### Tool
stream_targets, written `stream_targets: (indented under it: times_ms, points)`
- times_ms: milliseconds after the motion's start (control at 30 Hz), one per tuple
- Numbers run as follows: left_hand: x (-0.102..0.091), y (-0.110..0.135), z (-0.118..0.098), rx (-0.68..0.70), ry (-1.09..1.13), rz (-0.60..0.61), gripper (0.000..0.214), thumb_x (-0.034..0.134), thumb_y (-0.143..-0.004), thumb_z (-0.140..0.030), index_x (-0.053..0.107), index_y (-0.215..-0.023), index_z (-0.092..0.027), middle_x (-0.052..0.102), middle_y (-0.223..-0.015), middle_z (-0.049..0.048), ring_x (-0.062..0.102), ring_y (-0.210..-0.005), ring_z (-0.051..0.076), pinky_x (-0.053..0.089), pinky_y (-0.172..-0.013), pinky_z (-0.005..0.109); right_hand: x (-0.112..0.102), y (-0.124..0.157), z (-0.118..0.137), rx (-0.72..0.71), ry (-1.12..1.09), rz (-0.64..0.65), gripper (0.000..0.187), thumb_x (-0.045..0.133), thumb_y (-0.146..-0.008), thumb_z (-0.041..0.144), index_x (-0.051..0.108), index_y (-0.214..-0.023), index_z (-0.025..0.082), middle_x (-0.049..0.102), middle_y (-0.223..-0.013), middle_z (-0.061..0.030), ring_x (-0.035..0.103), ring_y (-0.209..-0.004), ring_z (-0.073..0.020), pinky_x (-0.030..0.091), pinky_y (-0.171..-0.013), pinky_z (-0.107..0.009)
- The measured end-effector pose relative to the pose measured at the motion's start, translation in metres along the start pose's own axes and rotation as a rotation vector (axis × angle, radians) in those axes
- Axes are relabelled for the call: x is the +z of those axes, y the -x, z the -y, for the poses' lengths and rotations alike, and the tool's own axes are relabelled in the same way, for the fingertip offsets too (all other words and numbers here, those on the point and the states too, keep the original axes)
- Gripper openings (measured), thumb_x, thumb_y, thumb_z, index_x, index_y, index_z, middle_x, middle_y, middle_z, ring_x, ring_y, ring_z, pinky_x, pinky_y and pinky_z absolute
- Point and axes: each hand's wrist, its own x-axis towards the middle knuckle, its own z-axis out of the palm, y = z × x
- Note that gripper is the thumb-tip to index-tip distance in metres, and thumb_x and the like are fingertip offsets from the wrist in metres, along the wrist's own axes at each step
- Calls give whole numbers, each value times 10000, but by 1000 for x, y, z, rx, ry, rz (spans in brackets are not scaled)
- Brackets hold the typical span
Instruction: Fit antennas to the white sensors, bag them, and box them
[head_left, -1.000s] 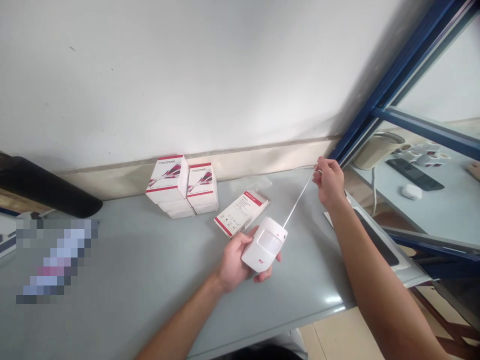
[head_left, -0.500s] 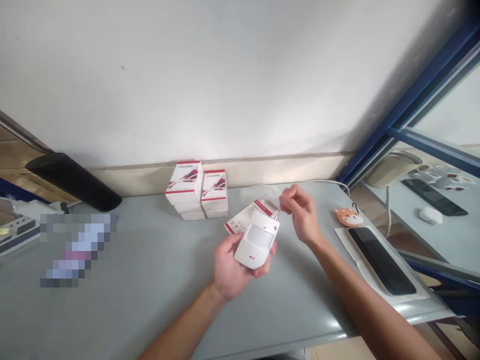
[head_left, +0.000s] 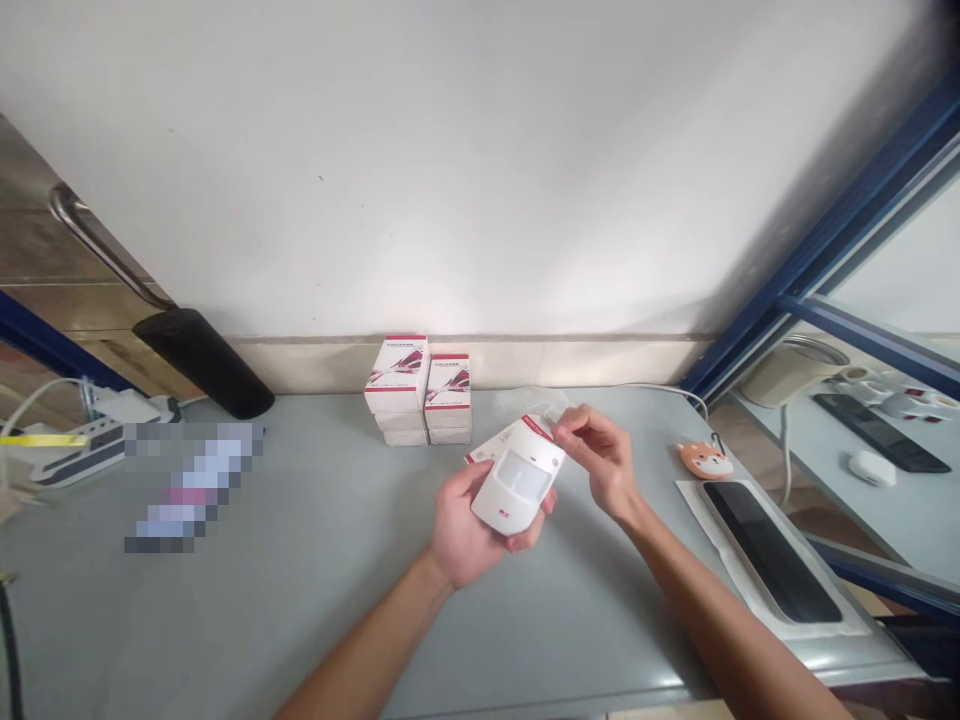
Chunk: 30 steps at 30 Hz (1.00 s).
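My left hand (head_left: 469,535) is wrapped round a white motion sensor (head_left: 517,480) with a pale rectangular window and a small red mark near its lower end. The sensor is tilted, its top leaning to the right. At its upper right corner, the fingers of my right hand (head_left: 604,455) are pinched together; what they grip is too small to make out. Behind the sensor lies a white and red printed box (head_left: 491,442), partly covered by it. Clear plastic film (head_left: 529,402) shows beyond, near the wall.
Small white and red boxes (head_left: 397,375) are stacked against the wall. A black cylinder-like object (head_left: 202,360) and a power strip (head_left: 101,450) stand left, with a pixelated patch nearby. At right are an orange animal-faced case (head_left: 705,460), a dark slab (head_left: 772,550) and a blue-framed glass panel (head_left: 795,310).
My right hand has come closer to the sensor's top corner. A thin shiny strand seen between them earlier is no longer distinct. The whole view has shifted slightly.
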Motion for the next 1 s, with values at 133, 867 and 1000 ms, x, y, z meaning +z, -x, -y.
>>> stream_targets:
  times_ms: [133, 867, 1000]
  points:
    - [-1, 2, -20, 160, -10, -127, 440, 464, -969, -444, 694, -1094, -90, 691, -950, 145, 535, -530, 150, 369, -540, 314, 10, -28, -5, 96, 681, 74, 441, 342, -1088, 511, 697, -1213, 281, 723, -1041, -47, 642, -859, -213, 480, -776, -339]
    - [-10, 2, -25, 318, -198, -269, 377, 496, -912, -430, 618, -1108, -132, 739, -1008, 126, 577, -518, 151, 355, -483, 293, 70, -100, -30, 186, 1248, 318, 455, 709, -971, 398, 611, -1358, 180, 637, -1338, -130, 608, -1214, -289, 511, -1015, -454]
    - [-11, 1, -24, 319, -219, -297, 381, 501, -908, -438, 615, -1117, -141, 733, -971, 105, 579, -519, 152, 349, -477, 285, 65, -110, -22, 167, 1178, 271, 265, 614, -1017, 222, 653, -1273, 167, 690, -1226, -120, 685, -1048, -247, 556, -933, -431]
